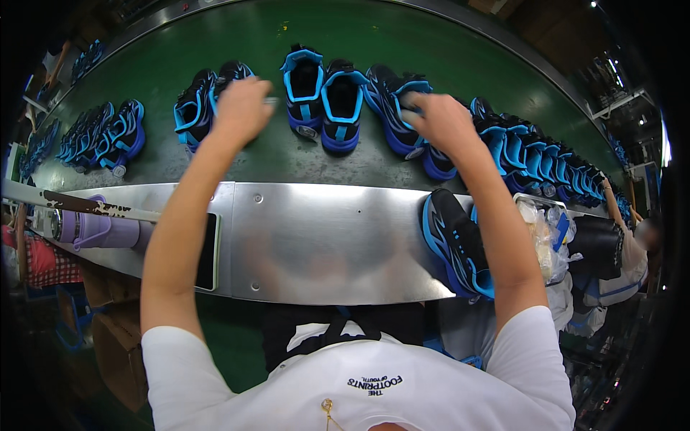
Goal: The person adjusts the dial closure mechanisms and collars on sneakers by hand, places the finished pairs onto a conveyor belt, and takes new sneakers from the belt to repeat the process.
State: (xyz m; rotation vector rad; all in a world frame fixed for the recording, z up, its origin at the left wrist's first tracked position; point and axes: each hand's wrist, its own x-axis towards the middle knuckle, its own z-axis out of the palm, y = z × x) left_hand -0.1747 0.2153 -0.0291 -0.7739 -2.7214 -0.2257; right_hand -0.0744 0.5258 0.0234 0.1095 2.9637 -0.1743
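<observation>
My left hand [246, 108] is above the green belt with its fingers curled in. A small pale bit shows at its fingertips, too blurred to name. Beside it on the left stands a pair of black and blue sneakers [192, 115], the second partly covered by the hand. My right hand [440, 122] is closed at the collar of a black and purple-blue sneaker [387, 100], fingers slightly blurred. Between my hands another pair stands upright, a left sneaker [303, 86] and a right sneaker [341, 108], openings up. Under my right forearm a sneaker [456, 241] lies on the metal ledge.
The steel ledge [323, 244] runs between me and the green belt [237, 36]. On it lie a phone-like dark slab [208, 251], a lilac bottle [108, 228] and a basket of plastic bags [546, 237]. Rows of sneakers [553, 161] stand right, more sneakers [100, 133] left. Another person [636, 251] is at right.
</observation>
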